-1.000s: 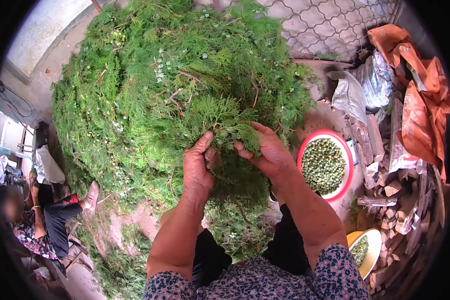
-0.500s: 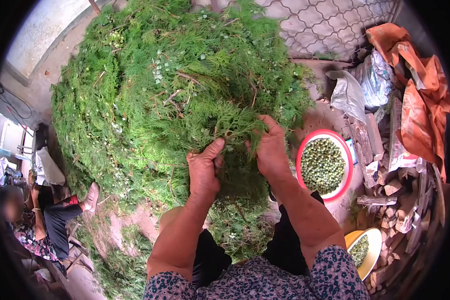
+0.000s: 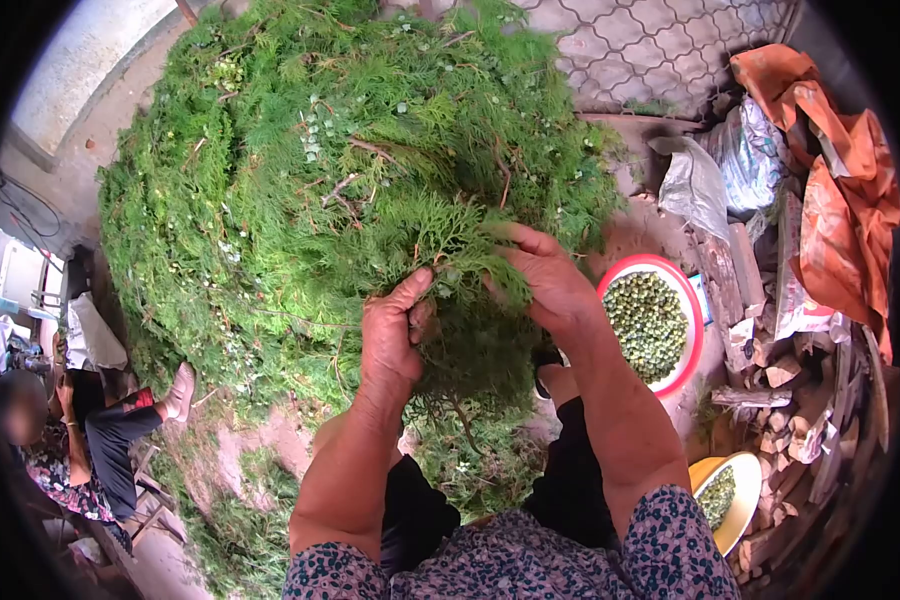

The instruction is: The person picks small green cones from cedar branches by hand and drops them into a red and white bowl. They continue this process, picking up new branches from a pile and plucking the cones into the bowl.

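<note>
Both my hands are at a leafy evergreen branch (image 3: 460,240) in front of my knees. My left hand (image 3: 390,330) is closed around its lower stem, thumb on top. My right hand (image 3: 555,285) has its fingers closed about the feathery foliage at the branch's right side; the fingertips are partly hidden by leaves. Beneath and beyond them spreads a large heap of cut evergreen branches (image 3: 260,210), dotted with pale green round cones (image 3: 312,140). To the right stands a white basin with a red rim (image 3: 697,330), holding many small green cones (image 3: 645,325).
A yellow bowl (image 3: 743,500) with more green pieces sits at lower right, beside stacked firewood (image 3: 785,430). Sacks (image 3: 695,190) and an orange sheet (image 3: 840,240) lie along the right. Another person (image 3: 80,450) sits at far left.
My left hand has shifted slightly left, my right hand slightly right. The branch's foliage is now more spread out between them.
</note>
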